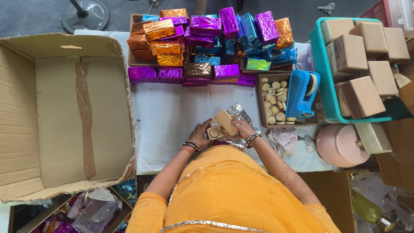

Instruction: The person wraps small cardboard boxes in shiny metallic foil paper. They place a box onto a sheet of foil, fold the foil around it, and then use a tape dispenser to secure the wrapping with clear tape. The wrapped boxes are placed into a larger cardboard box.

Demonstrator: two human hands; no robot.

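The left hand covers part of the wooden tray so its round contents stay unclear, the orange torso hides the tabletop near edge, and the cardboard box runs past the left edge.

Tan wooden block tilted over silver foil

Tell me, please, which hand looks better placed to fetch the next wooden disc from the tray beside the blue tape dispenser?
Probably the right hand: the tray of discs sits on its side, close by. The left hand steadies the small wooden holder on the foil sheet, farther away.
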